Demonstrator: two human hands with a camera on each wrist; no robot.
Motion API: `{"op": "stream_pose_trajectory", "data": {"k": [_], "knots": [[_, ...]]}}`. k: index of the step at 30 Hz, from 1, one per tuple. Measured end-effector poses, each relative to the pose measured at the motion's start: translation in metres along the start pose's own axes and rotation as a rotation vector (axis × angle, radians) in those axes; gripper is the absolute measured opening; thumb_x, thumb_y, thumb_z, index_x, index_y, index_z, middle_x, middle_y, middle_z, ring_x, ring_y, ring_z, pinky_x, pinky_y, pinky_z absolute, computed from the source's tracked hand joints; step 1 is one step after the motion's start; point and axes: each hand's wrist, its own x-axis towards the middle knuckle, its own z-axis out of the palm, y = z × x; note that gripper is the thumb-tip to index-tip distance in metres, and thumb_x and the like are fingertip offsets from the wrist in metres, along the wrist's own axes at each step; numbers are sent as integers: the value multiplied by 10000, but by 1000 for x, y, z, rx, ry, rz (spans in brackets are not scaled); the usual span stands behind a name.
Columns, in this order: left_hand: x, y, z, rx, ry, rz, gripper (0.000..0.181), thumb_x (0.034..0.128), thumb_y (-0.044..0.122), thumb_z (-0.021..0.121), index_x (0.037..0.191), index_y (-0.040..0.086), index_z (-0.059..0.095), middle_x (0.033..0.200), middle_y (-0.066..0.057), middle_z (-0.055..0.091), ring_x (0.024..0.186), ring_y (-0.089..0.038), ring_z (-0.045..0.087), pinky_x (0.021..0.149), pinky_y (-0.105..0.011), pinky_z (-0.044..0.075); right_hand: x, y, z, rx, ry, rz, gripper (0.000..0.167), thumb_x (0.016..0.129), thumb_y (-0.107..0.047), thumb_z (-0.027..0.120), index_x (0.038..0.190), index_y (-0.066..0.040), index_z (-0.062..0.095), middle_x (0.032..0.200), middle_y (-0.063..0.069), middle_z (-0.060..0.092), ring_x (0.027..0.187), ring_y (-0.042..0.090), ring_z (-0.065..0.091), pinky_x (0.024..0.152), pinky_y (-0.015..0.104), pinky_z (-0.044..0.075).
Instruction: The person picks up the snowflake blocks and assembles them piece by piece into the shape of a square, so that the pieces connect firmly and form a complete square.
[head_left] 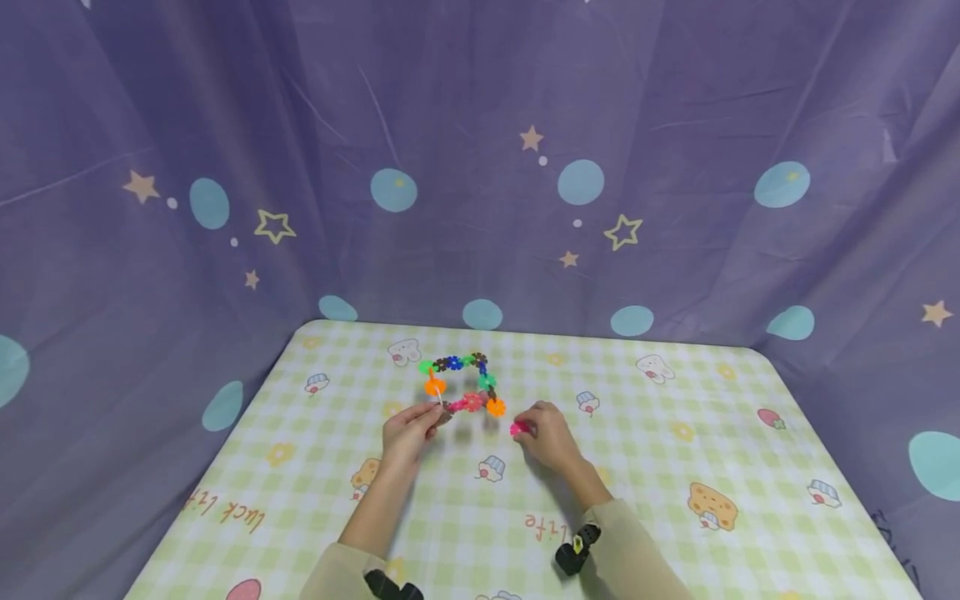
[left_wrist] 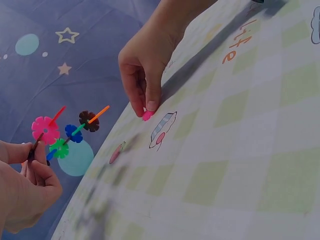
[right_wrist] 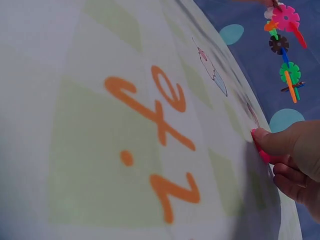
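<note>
My left hand (head_left: 407,435) pinches a linked chain of plastic snowflake discs (head_left: 472,402) between thumb and fingers, holding it above the table. Pink, orange, green, blue and brown discs slot edge to edge into a bent, loop-like shape. In the left wrist view, a dark brown disc (left_wrist: 35,147) sits at the fingertips of that hand, partly covered by them. To the right, my right hand (head_left: 550,437) pinches a loose pink snowflake disc (head_left: 517,428) low over the tabletop. Fingers hide part of this disc (right_wrist: 261,148) in the right wrist view; it is apart from the chain.
A checked green-and-white cloth (head_left: 637,467) with printed cakes and lettering covers the table. Behind it and at the sides hangs a purple curtain (head_left: 465,250) with stars and blue ovals. A black wrist camera (head_left: 576,552) is strapped over the right sleeve.
</note>
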Motion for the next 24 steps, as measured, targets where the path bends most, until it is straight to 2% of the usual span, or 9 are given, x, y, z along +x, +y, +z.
{"op": "stream_pose_trajectory", "data": {"k": [7,11,19,21,24], "knots": [[-1,1,2,7,-10,-14,274,866,54,683,1092,-96,645,708,79,705,648,-19,616,593,-157,489,-7,-1,-4,77,6,82,226,685,-151,854,865,-106,724,800,-2,615,730,86,492,668,224,438],[-1,1,3,6,-10,-8,288,865,57,684,1101,-102,640,706,81,705,643,-15,612,594,-157,487,-15,-2,-8,115,7,100,215,699,-126,843,855,-117,696,795,-17,626,717,70,503,655,200,459],[-3,0,4,7,-17,-16,284,857,56,693,1091,-96,643,712,73,701,634,-32,588,594,-159,491,-23,-8,-17,278,-55,202,151,762,-39,778,858,-127,703,754,-26,668,649,70,541,589,163,476],[-4,0,5,11,-23,-19,276,856,56,694,1086,-90,648,720,65,707,639,-36,590,595,-164,490,-23,-11,-21,317,-51,229,137,769,-36,770,859,-130,725,761,-12,700,646,75,570,591,165,489],[-5,0,6,24,-30,-17,267,853,55,696,1077,-87,655,721,56,709,633,-38,586,587,-169,485,-20,-18,-28,398,6,247,109,765,-64,783,829,-145,750,778,14,743,646,80,629,606,164,521]]}}
